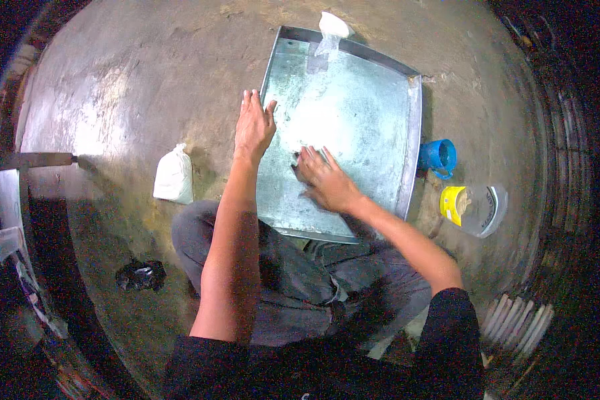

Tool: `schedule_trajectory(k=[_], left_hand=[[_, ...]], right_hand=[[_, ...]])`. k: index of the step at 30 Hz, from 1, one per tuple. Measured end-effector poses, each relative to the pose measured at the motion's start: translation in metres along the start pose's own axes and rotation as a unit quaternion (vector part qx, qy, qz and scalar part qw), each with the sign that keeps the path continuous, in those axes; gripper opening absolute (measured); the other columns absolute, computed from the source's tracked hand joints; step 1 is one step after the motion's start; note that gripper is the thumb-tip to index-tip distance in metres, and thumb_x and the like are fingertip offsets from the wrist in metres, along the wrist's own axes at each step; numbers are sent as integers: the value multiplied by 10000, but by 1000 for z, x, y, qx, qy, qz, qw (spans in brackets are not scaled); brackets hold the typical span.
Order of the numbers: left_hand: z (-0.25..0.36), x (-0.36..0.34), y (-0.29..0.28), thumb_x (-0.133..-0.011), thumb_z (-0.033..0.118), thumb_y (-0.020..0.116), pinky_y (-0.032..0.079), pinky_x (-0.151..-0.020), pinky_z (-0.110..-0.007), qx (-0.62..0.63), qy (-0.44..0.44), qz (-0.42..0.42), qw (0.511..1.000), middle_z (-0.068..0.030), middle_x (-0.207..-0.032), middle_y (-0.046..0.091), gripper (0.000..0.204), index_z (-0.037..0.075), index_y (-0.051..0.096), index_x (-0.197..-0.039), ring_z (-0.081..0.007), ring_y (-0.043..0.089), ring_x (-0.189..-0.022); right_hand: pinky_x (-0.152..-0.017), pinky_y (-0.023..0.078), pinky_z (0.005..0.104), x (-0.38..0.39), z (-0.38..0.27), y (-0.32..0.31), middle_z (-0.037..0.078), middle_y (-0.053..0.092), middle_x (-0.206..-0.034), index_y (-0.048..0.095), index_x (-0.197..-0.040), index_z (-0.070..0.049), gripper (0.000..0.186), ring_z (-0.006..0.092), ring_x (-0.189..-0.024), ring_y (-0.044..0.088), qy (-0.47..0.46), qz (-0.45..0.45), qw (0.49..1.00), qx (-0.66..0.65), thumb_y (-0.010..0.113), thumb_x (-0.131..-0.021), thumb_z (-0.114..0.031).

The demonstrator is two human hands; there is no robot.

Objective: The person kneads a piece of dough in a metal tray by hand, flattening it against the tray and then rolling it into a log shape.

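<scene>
A shallow, rectangular metal tray (373,113) with raised sides lies on the floor in front of my crossed legs. My left hand (254,127) is at the tray's left rim, its fingers stretched out and the thumb apart, holding nothing. Over the tray's near middle is my right hand (328,181), palm down with fingers spread, slightly blurred. Whether its palm touches the metal I cannot tell. A clear plastic bag with something white in it (335,27) hangs over the tray's far rim.
Left of the tray stands a tied bag of white contents (174,177); nearer me lies crumpled black plastic (141,274). To the right are a blue plastic mug (440,157) and a clear-and-yellow packet (472,209). Wooden slats (517,325) show at lower right.
</scene>
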State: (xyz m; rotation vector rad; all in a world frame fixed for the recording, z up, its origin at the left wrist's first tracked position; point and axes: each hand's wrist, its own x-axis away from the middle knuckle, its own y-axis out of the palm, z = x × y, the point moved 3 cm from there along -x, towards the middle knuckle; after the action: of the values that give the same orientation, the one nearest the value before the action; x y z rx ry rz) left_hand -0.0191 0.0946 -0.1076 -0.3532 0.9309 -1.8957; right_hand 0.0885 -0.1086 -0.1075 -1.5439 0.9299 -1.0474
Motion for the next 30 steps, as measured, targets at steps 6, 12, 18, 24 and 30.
schedule_trajectory(k=[6, 12, 18, 24, 30], left_hand=[[4, -3, 2, -1044, 385, 427, 299, -1174, -468, 10, -7, -17, 1000, -362, -1467, 361, 639, -130, 347, -1415, -456, 323, -1413], [3, -4, 0, -1033, 424, 444, 290, -1178, -459, 6, -7, -16, 1000, -357, -1493, 330, 672, -101, 344, -1440, -443, 302, -1430], [4, 4, -7, -1029, 406, 443, 288, -1178, -462, 1, -29, -20, 999, -339, -1454, 403, 668, -141, 367, -1404, -439, 315, -1423], [10, 0, -2, -1031, 449, 437, 277, -1183, -452, -8, -25, -32, 999, -337, -1513, 320, 693, -92, 333, -1451, -426, 306, -1436], [2, -1, 7, -1037, 408, 424, 276, -1183, -466, 5, -1, -24, 1000, -379, -1486, 318, 676, -138, 334, -1426, -452, 287, -1432]], right_hand=[[-1201, 17, 587, -17, 114, -18, 235, 97, -1631, 212, -1560, -37, 695, 446, -1504, 45, 151, 157, 968, -127, 357, -1031, -464], [-1197, 36, 595, -14, 133, -40, 195, 190, -1625, 276, -1544, -35, 647, 466, -1498, 48, 305, 338, 843, -287, 373, -1037, -426], [-1187, 154, 592, -38, -15, -22, 242, 281, -1574, 406, -1482, -57, 697, 402, -1487, 202, 167, 84, 982, -15, 598, -915, -414], [-1176, 117, 631, -49, 7, -3, 267, 202, -1596, 372, -1485, 3, 651, 434, -1500, 113, 281, 120, 950, -67, 543, -947, -322], [-1163, 61, 667, -75, 46, -20, 329, 173, -1578, 318, -1486, 56, 643, 459, -1498, 94, 266, 206, 941, -23, 484, -973, -296]])
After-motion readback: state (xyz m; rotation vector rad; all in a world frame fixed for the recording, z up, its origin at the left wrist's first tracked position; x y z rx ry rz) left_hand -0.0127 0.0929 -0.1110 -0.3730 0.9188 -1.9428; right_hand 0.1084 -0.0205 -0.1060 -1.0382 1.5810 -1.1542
